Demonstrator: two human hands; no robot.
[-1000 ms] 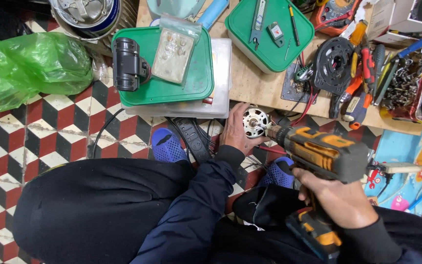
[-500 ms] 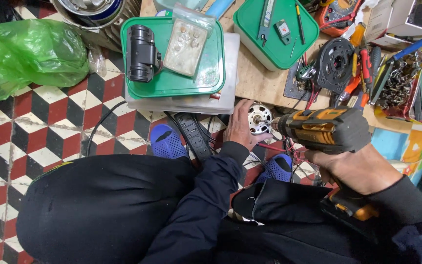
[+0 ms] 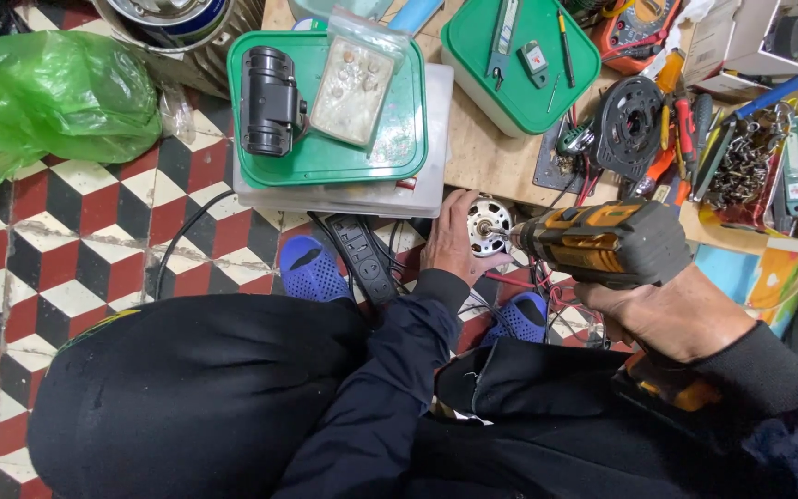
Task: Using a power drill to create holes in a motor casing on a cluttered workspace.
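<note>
My left hand [image 3: 453, 242] grips a small round electric motor [image 3: 489, 225] against the edge of a low wooden board [image 3: 487, 159]. My right hand [image 3: 671, 312] holds an orange and black cordless drill [image 3: 602, 243], its nose pointing left at the motor's shaft. Red wires run below the motor. My dark-clothed knees and two blue slippers [image 3: 311, 268] sit beneath the hands.
A green tray [image 3: 325, 157] holds a black cylindrical part [image 3: 268, 100] and a clear bag of small pieces. A second green tray [image 3: 519, 69] carries small tools. A black power strip [image 3: 362, 257], a green plastic bag [image 3: 43, 97], pliers and a bin of screws [image 3: 750, 162] surround me on the checkered tile floor.
The drill has swung from pointing down-left to lying level against the motor shaft. My left hand has stayed on the motor. The view has shifted slightly.
</note>
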